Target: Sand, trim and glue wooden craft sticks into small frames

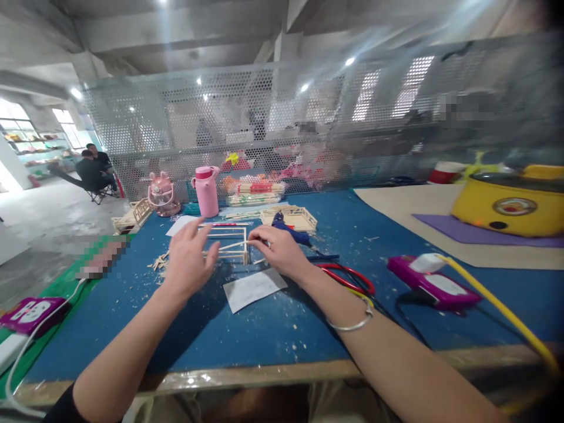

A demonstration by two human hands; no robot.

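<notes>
My right hand [277,248] pinches the end of a thin wooden stick [233,245], which lies slantwise across a small frame of wooden sticks [245,252]. My left hand [190,258] is at the frame's left side with fingers spread; it covers that end, and whether it touches the wood is unclear. A white paper sheet [253,290] lies on the blue tabletop [207,329] in front of the frame. Just behind my right hand is a blue glue gun [299,237], partly hidden. Beyond it sits a shallow wooden stick tray [304,218].
A pink thermos [206,194] and a pink bottle [163,197] stand at the back. Wood scraps [159,261] lie left. To the right are red cable [352,276], a purple power strip [429,282] and a yellow cooker [511,202]. Two people [94,167] sit far left.
</notes>
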